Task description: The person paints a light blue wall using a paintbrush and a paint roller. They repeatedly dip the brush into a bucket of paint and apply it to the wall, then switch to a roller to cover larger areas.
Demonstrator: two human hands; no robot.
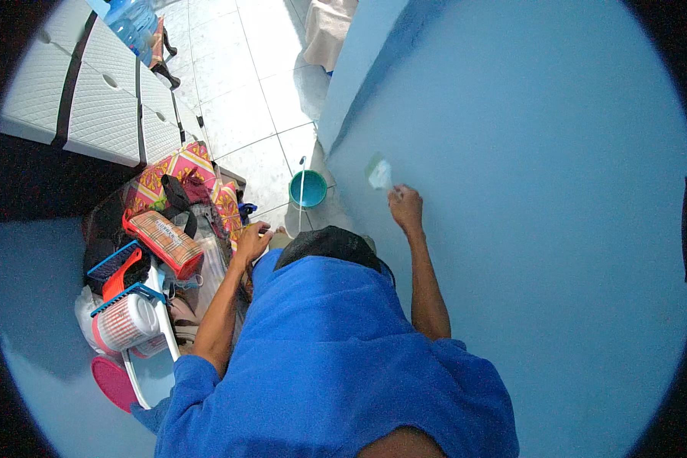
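Note:
My right hand [405,208] is raised against the light blue wall [527,191] and grips a paintbrush [379,173] whose pale bristles press on the wall surface. My left hand [251,240] hangs low beside my knee, fingers curled around a small object I cannot make out, next to a pile of household things. A teal bucket [308,188] with a thin stick standing in it sits on the tiled floor at the foot of the wall, between my two hands. My blue shirt fills the lower middle of the view.
A heap of plastic baskets [126,320], a pink lid [114,382], patterned cloth [179,172] and bags lies at my left. A white cabinet [91,99] stands at upper left. White floor tiles [244,91] run toward the wall corner [336,130].

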